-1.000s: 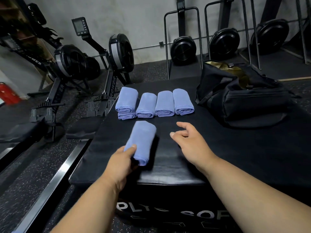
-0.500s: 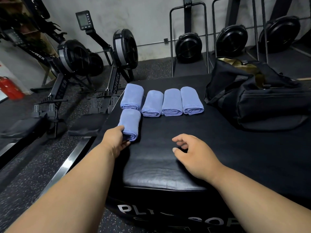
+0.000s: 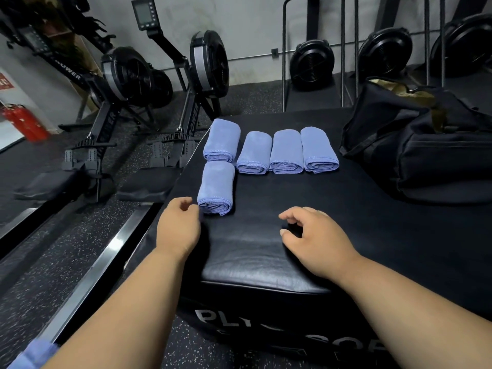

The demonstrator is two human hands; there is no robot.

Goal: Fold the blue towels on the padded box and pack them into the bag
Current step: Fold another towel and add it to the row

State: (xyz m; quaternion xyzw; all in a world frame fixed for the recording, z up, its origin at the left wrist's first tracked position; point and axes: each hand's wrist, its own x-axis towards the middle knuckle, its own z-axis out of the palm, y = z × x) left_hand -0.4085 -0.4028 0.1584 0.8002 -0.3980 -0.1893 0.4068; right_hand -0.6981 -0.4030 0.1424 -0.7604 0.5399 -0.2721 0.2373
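— Where's the nearest folded towel (image 3: 216,188)?

— On the padded box (image 3: 266,267), well left of the bag (image 3: 426,155). Left hand (image 3: 179,230) and right hand (image 3: 316,242) loosely curled, empty.

— Handling?

— Soft, light — probably best pinched across the thick folded end.

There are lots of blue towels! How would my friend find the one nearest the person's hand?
Find the big black padded box with the black duffel bag on its right side. Four folded blue towels lie in a row at the back. The one you want, the fifth folded blue towel, lies alone in front of the row's left end, just beside the left hand.
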